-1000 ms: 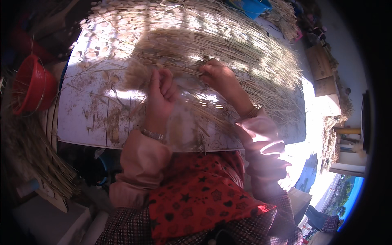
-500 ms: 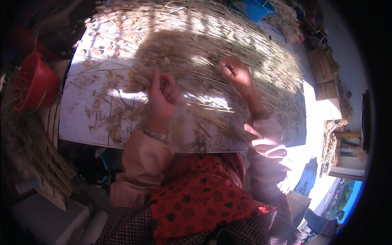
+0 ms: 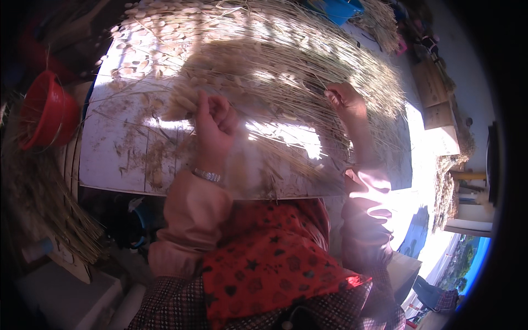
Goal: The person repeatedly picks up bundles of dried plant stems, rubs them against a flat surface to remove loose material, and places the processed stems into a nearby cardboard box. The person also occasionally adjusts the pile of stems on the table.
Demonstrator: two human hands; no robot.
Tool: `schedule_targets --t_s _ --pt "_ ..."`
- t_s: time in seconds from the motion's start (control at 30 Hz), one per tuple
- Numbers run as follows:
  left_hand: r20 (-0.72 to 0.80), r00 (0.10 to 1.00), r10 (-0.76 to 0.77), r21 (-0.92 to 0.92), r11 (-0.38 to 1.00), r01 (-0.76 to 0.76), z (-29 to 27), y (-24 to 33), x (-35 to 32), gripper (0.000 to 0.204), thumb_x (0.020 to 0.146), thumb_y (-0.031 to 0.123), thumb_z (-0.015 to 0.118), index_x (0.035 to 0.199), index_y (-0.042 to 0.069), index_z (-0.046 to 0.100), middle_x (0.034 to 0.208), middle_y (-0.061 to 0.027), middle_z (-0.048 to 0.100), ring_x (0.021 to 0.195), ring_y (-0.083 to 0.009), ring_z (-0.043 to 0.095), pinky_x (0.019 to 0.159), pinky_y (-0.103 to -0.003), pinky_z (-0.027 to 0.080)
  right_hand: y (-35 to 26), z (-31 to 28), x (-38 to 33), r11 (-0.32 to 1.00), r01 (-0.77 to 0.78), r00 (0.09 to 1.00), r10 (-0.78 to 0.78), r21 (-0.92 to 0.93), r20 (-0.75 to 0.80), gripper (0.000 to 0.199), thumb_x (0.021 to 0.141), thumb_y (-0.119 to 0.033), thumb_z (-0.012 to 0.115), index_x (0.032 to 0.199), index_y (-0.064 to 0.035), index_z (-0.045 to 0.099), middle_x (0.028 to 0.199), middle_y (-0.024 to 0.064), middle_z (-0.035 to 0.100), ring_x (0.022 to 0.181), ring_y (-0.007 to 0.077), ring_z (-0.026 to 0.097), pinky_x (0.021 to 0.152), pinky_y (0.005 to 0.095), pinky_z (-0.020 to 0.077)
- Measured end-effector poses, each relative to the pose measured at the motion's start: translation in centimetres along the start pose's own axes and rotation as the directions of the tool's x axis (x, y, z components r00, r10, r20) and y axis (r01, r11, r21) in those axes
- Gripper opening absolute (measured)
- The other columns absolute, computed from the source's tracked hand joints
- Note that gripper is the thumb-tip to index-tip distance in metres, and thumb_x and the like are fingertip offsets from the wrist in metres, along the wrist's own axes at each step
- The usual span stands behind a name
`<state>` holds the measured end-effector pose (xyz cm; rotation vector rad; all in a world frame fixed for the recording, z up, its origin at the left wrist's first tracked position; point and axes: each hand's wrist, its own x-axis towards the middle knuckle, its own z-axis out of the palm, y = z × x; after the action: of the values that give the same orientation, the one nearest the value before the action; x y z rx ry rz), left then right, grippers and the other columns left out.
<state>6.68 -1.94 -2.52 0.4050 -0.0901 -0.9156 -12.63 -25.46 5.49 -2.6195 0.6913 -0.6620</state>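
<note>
In the head view, a person leans over a pale worktop (image 3: 115, 159) that fills the upper middle of the frame, its surface littered with bits of chaff and broken stalk. Across it lies a broad spread of dried grass stems (image 3: 286, 60), thin and straw-coloured, running in long diagonal lines from the centre toward the upper right, with small pale oval seed heads scattered along the upper left of the spread. Sun and shadow stripe the stems, so parts glare white.

The left hand (image 3: 214, 129) sits just left of the frame's centre, its grip closed around a bunch of stems (image 3: 184, 99) whose fluffy pale heads fan out to the upper left of the fist; the stalks run down under the palm. A metal bracelet (image 3: 207, 175) circles the wrist above a pink sleeve.

The right hand (image 3: 345, 102) lies at the centre right, resting on the spread with fingers curled into the stems; whether it actually holds any of them cannot be told from here.

A red basket (image 3: 47, 113) stands off the worktop's left edge, with a bundle of straw (image 3: 49, 220) below it in the shade. A blue tub (image 3: 336, 8) shows at the top edge. A red patterned apron (image 3: 269, 264) covers the lower middle.
</note>
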Motion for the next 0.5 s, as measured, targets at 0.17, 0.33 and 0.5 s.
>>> schedule_targets --t_s 0.17,0.33,0.5 --pt "0.009 1.000 -0.004 0.013 1.000 0.004 -0.2 0.0 0.2 0.054 0.101 0.049 0.037 0.069 0.008 0.052 0.050 0.0059 0.022 0.041 -0.0076 0.016 0.039 -0.025 0.013 -0.7 0.8 0.1 0.942 0.014 0.989 -0.063 -0.336 -0.135 0.018 0.086 -0.010 0.064 0.104 -0.0099 0.061 0.091 0.0100 0.062 0.077 0.0278 0.063 0.065 0.0368 0.0523" --pt "0.032 0.999 -0.010 0.013 1.000 0.009 -0.2 0.1 0.2 0.053 0.101 0.048 0.036 0.070 0.008 0.052 0.050 0.0059 0.022 0.041 -0.0074 0.017 0.038 -0.025 0.013 -5.2 5.8 0.4 0.974 0.215 0.971 -0.205 -0.069 0.121 0.016 0.087 -0.011 0.065 0.100 -0.0078 0.058 0.097 0.0101 0.064 0.074 0.0277 0.067 0.063 0.0365 0.0550" --pt "-0.018 1.000 0.001 0.047 0.999 -0.001 0.1 0.1 0.1 0.052 0.102 0.047 0.035 0.070 0.009 0.051 0.050 0.0058 0.024 0.040 -0.0065 0.017 0.038 -0.024 0.014 -9.2 11.3 1.4 0.888 0.415 0.902 -0.373 -0.199 0.219 0.015 0.084 -0.021 0.062 0.097 -0.0148 0.066 0.096 0.0057 0.062 0.096 0.0229 0.062 0.074 0.0382 0.0531"
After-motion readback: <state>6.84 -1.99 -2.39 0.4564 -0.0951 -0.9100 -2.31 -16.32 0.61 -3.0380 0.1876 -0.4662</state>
